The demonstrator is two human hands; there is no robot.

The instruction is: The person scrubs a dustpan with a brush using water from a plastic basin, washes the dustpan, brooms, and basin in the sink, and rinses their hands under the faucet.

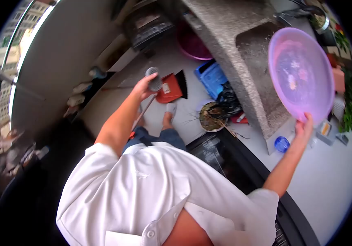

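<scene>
My left hand [144,87] is closed around a small grey cylindrical thing [154,81], held out above the floor; its exact kind is not clear. Below it lies a red dustpan [169,89] with black bristles [181,85] at its edge, and a thin stick [145,110] runs from there towards my legs. My right hand [304,129] grips the near rim of a purple plastic basin [296,80]. The basin is tilted, its inside facing me, with a flower pattern on the bottom. It covers part of the stone sink [253,65].
A potted plant [211,119] with dry twigs, a black plastic bag [229,99] and a blue container [211,78] stand beside the stone sink. Another basin [192,45] lies farther back. A blue round thing [282,144] rests on the white counter [319,172]. Barred windows [10,53] line the left.
</scene>
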